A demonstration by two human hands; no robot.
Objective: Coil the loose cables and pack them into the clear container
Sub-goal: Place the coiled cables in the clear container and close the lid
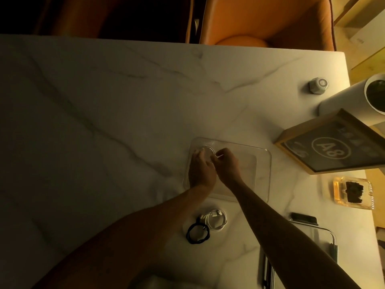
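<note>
Two bare hands meet over the far left corner of a clear, square plastic container [264, 174] that sits on a white marble-patterned table [104, 122]. The left hand [201, 170] lies knuckles up with its fingers curled down onto a thin white cable loop [209, 148] inside the container; dim light hides how firmly it holds. The right hand [226, 164] pinches the same cable's straight end between thumb and fingertips, just beside the left hand. Near the container's close edge, between the two forearms, a coiled white cable [216, 221] with its plug on top rests on the table, touching a coiled black cable [196, 233] beside it. To the right stand a wood-framed dark sign marked A8 [331, 144], a white cylindrical vessel [354, 101], a small grey faceted knob-like object [317, 84] and an amber glass ashtray [352, 192]. An orange upholstered chair [266, 19] stands beyond the far table edge.
</note>
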